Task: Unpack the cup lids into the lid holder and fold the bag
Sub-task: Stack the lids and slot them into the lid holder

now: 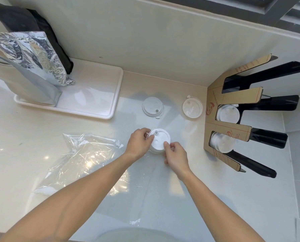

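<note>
Hands, left (140,142) and right (175,157), grip one lid stack (158,141); two lids (152,107) loose

The pale counter (206,198) carries a white tray (93,95), clear bag (79,161), loose lids (152,106) and lid holder (233,123).

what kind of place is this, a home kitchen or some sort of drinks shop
Probably a drinks or coffee shop counter, not certain. A slotted lid holder stands by the wall with cup lids in it, loose lids lie on the counter, and foil bags stand on a white tray.
</note>
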